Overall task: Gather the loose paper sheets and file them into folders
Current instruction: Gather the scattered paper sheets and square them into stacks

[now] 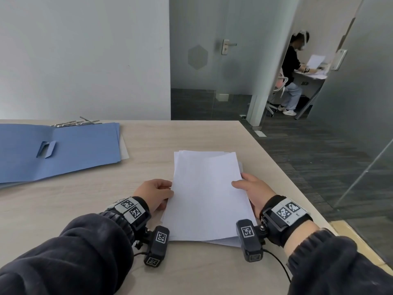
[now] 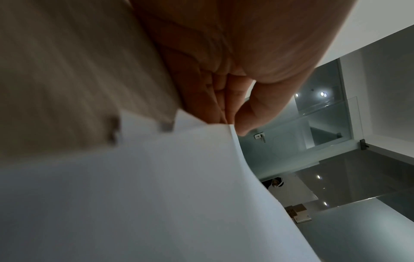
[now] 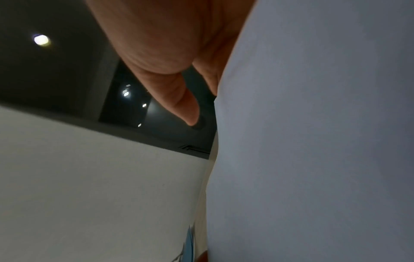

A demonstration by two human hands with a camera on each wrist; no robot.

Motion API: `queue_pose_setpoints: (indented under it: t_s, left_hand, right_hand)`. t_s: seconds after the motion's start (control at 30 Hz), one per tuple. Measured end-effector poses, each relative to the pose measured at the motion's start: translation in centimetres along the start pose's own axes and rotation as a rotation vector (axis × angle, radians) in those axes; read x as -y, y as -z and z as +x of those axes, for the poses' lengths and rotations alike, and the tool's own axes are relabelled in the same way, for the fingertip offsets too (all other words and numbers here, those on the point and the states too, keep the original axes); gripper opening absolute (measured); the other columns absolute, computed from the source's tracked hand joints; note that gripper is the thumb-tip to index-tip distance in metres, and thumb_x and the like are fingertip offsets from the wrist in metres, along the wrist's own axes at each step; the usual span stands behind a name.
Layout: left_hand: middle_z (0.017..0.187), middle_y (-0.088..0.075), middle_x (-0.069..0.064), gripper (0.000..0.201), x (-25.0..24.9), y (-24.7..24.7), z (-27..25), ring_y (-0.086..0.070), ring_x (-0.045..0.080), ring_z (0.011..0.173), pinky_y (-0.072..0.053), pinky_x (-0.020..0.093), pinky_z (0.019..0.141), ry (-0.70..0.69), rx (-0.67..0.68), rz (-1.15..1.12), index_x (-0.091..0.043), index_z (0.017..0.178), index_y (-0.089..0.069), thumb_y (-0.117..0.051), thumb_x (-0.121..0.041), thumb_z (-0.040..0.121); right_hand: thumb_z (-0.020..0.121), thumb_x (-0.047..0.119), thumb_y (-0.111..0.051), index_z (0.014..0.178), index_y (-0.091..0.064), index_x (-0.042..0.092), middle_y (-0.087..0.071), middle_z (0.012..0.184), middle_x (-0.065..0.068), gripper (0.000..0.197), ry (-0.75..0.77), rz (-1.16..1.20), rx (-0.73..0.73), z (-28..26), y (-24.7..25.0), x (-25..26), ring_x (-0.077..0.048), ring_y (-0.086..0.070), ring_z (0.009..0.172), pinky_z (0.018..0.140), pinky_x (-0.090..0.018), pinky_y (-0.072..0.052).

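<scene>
A stack of white paper sheets lies on the wooden table in front of me, its edges slightly uneven. My left hand grips the stack's left edge, thumb on top and fingers tucked under, as the left wrist view shows at the paper. My right hand holds the right edge, thumb over the top sheet; the right wrist view has the sheets filling its right side. An open blue folder lies at the far left of the table.
Metal fastener strips lie behind the blue folder near the wall. The table's right edge drops to dark flooring. A glass partition stands to the right. Another person sits at a desk in the far room.
</scene>
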State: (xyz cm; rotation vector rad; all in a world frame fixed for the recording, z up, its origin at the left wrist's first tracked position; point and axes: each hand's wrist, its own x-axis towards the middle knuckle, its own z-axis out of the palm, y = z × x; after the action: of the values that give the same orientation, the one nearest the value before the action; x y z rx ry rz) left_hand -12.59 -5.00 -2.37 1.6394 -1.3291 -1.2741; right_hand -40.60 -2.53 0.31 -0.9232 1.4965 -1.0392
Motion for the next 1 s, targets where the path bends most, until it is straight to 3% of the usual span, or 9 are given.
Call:
queue_pose_setpoints:
  t_s: [0.13, 0.3, 0.47, 0.57, 0.67, 0.8, 0.9, 1.0]
  left_hand:
    - [0.101, -0.071, 0.003, 0.032, 0.0, 0.0, -0.3, -0.064, 0.020, 0.070, -0.049, 0.012, 0.046, 0.006, 0.003, -0.016, -0.011, 0.121, -0.066, -0.066, -0.006, 0.090]
    - [0.092, -0.069, -0.006, 0.038, -0.2, 0.0, -0.6, -0.066, 0.012, 0.071, -0.045, 0.009, 0.046, 0.002, 0.010, -0.006, -0.015, 0.128, -0.062, -0.066, -0.011, 0.090]
    - [0.093, -0.066, 0.001, 0.035, -0.1, -0.1, -0.6, -0.062, 0.013, 0.070, -0.050, 0.013, 0.051, -0.020, 0.021, -0.014, -0.013, 0.122, -0.064, -0.067, -0.003, 0.088]
    - [0.111, -0.068, 0.014, 0.033, -0.1, 0.1, -0.8, -0.065, 0.019, 0.077, -0.057, 0.026, 0.066, -0.032, 0.031, -0.069, -0.017, 0.113, -0.066, -0.068, 0.001, 0.085]
    - [0.113, -0.070, 0.013, 0.035, -0.6, 0.3, -1.3, -0.069, 0.029, 0.088, -0.057, 0.046, 0.078, -0.040, 0.034, -0.191, -0.016, 0.110, -0.066, -0.072, 0.001, 0.079]
    - [0.106, -0.072, 0.005, 0.030, -1.3, 0.7, -1.4, -0.066, 0.021, 0.083, -0.051, 0.035, 0.071, -0.076, 0.016, -0.304, -0.017, 0.111, -0.061, -0.070, -0.005, 0.085]
    - [0.097, -0.073, 0.007, 0.022, -2.6, 0.9, -1.9, -0.068, 0.017, 0.073, -0.055, 0.030, 0.066, -0.076, 0.093, -0.355, -0.012, 0.114, -0.064, -0.064, -0.008, 0.092]
    - [0.104, -0.075, 0.010, 0.017, -4.4, 1.2, -2.5, -0.072, 0.021, 0.082, -0.058, 0.031, 0.069, -0.136, 0.166, -0.348, -0.008, 0.110, -0.068, -0.059, -0.006, 0.096]
  right_hand:
    - [0.091, -0.006, -0.060, 0.112, -0.066, -0.005, -0.070, 0.111, -0.028, 0.022, -0.093, -0.061, -0.030, 0.1, 0.0, -1.7, -0.048, -0.067, 0.105, 0.098, -0.063, -0.050]
    - [0.091, -0.009, -0.058, 0.106, -0.068, 0.006, -0.071, 0.113, -0.024, 0.023, -0.014, -0.180, 0.025, -0.4, -0.2, -2.1, -0.047, -0.067, 0.106, 0.097, -0.062, -0.051]
    - [0.091, -0.009, -0.058, 0.099, -0.069, 0.015, -0.075, 0.107, -0.017, 0.028, 0.029, -0.179, 0.011, -1.0, -0.1, -2.7, -0.041, -0.070, 0.101, 0.096, -0.059, -0.052]
    - [0.091, -0.009, -0.058, 0.102, -0.068, 0.014, -0.075, 0.108, -0.016, 0.027, 0.040, -0.156, 0.003, -1.5, -0.2, -2.9, -0.040, -0.070, 0.102, 0.096, -0.059, -0.052]
    - [0.092, -0.009, -0.057, 0.104, -0.069, 0.012, -0.076, 0.106, -0.015, 0.027, 0.069, -0.089, -0.007, -2.0, -0.2, -2.6, -0.037, -0.071, 0.098, 0.094, -0.056, -0.054]
    - [0.095, -0.010, -0.054, 0.104, -0.068, 0.010, -0.077, 0.101, -0.011, 0.026, 0.157, 0.075, 0.003, -3.0, -0.2, -1.4, -0.032, -0.071, 0.092, 0.087, -0.047, -0.057]
    - [0.097, -0.008, -0.052, 0.107, -0.067, 0.012, -0.077, 0.102, -0.009, 0.026, 0.241, 0.139, 0.026, -3.9, -0.4, -0.3, -0.028, -0.072, 0.089, 0.084, -0.045, -0.058]
    - [0.097, -0.008, -0.052, 0.107, -0.068, 0.014, -0.077, 0.103, -0.006, 0.028, 0.348, 0.145, 0.033, -4.4, -0.5, 1.0, -0.025, -0.073, 0.091, 0.085, -0.042, -0.059]
